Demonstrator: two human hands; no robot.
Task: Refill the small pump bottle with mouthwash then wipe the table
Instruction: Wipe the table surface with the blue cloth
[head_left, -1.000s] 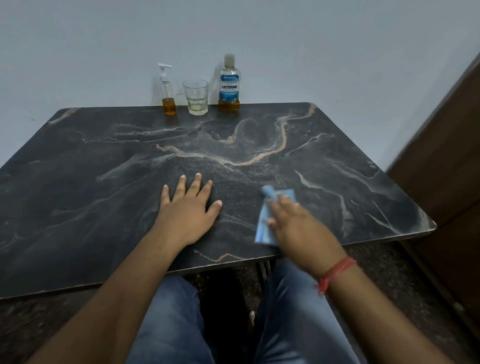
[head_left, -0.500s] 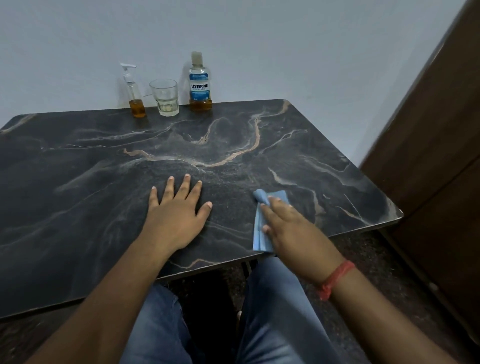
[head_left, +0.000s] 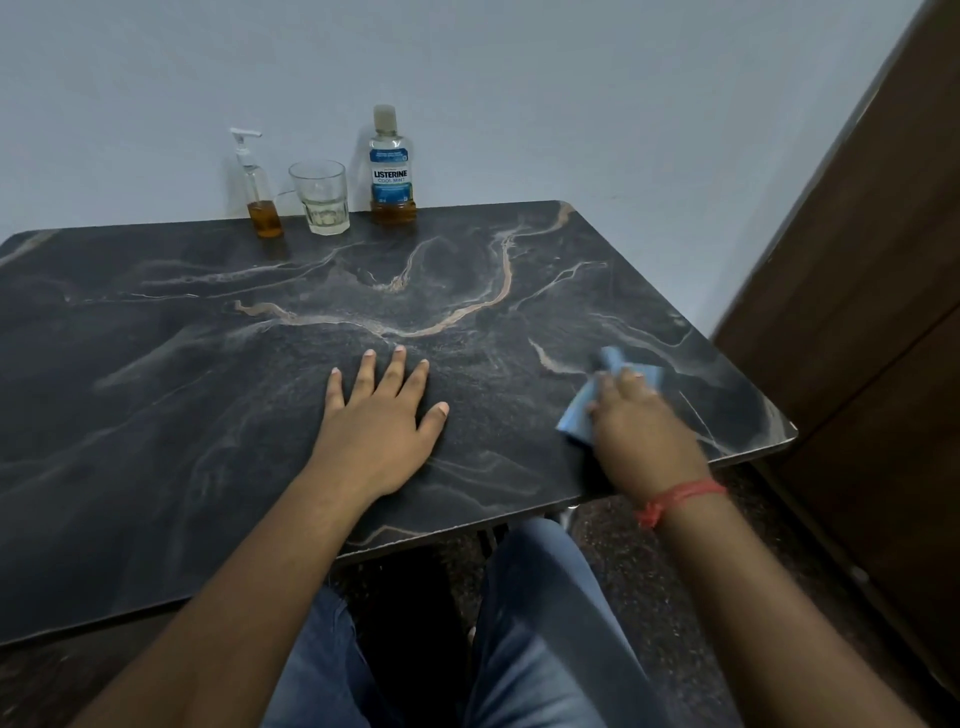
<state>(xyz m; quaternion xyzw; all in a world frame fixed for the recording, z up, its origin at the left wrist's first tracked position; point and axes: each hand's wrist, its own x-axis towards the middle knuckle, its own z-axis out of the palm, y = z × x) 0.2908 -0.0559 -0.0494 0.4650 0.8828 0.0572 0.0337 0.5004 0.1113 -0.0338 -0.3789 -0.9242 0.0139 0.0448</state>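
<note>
At twelve o'clock on the marble table (head_left: 156, 322) I read "LISTERINE COOL MINT" on the bottle (head_left: 392, 171); my right hand (head_left: 641, 431) presses a blue cloth (head_left: 576, 418) flat, left hand (head_left: 382, 421) splayed empty.

Right hand (head_left: 641, 431) motion-blurred, fingertip outlines smeared. Blue cloth (head_left: 582, 415) mostly hidden under right hand, only far corner and left edge showing, also blurred; fold shape unclear. Palm of left hand (head_left: 376, 431) hidden against table (head_left: 156, 415). Table left side cut off by frame edge. Mouthwash bottle (head_left: 392, 166) small print under brand name too small to read. Both forearms cut off at bottom edge. Table legs mostly hidden beneath top.
</note>
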